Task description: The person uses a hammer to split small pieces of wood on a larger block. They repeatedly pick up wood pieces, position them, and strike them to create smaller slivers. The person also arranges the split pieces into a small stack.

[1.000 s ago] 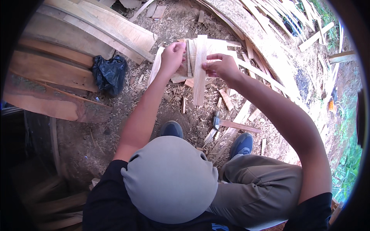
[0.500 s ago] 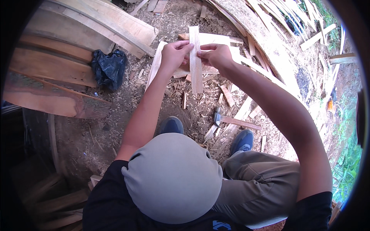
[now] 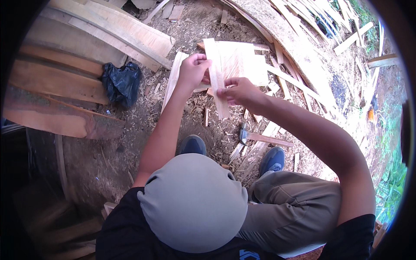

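Observation:
Both hands hold a flat, narrow wooden strip (image 3: 213,58) above the ground, its far end leaning slightly left. My left hand (image 3: 193,73) pinches its left edge around the upper middle. Nearer to me, my right hand (image 3: 241,92) grips the right edge lower down, thumb and fingers closed on it. Just beyond and below the strip lie pale boards (image 3: 245,60), partly covered by it and by my hands. On the ground between strip and feet lies a hammer (image 3: 268,138) with a wooden handle and metal head.
Large planks (image 3: 65,73) are stacked at the left, with a black plastic bag (image 3: 121,84) against them. A long curved slab (image 3: 286,47) runs along the far right. Thin offcuts (image 3: 299,21) pile up beyond it. Wood shavings and small scraps litter the dirt around my shoes (image 3: 272,160).
My right hand has shifted down the strip toward me, away from level with my left hand. The strip has come slightly nearer and tilted, its far end to the left.

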`<state>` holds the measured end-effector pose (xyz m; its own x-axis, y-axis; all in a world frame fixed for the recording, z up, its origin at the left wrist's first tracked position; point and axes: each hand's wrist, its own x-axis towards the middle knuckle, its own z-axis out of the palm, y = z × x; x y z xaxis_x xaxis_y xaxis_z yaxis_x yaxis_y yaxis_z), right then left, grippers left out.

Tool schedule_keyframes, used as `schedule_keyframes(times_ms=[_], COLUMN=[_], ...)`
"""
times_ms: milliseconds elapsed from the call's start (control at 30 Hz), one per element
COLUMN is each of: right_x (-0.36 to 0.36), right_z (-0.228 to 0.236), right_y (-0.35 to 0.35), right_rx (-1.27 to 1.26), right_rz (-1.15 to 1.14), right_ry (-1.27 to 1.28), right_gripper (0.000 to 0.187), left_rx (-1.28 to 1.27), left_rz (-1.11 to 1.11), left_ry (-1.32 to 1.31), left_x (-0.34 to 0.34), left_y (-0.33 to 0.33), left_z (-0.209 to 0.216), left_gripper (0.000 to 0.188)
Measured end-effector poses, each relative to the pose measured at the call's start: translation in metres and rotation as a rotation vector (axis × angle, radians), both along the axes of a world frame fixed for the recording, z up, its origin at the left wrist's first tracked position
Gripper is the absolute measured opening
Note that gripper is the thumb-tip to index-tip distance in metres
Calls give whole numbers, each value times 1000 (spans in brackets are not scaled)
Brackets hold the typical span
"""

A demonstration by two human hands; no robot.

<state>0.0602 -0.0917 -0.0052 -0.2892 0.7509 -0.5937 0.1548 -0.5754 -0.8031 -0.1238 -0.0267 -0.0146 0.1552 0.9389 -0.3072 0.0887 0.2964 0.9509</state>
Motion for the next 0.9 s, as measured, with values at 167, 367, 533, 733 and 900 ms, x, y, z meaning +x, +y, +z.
schedule_keyframes(times_ms=[167,367,533,733,900], right_x=[-8,-16,-18,-16,-14], right_z=[-9,-16,-28,-33,-30], right_y=[-9,-14,-15,-16,-17], right_rx=[-114,-119,-124,-131,-145], right_rz=[-38,-137,-136,-121,-137], right_ry=[62,107,63,32,38], right_gripper=[17,13,12,12,18], left_rx=[20,27,335,394,298], left_rz=[-16,-50,16,-135,-142], left_ry=[59,184,360,241,146], left_x=[-6,-2,1,-1,-1], left_y=[7,16,47,80,77], left_z=[-5,-9,-33,-45,-43], left_gripper=[35,41,48,37,41])
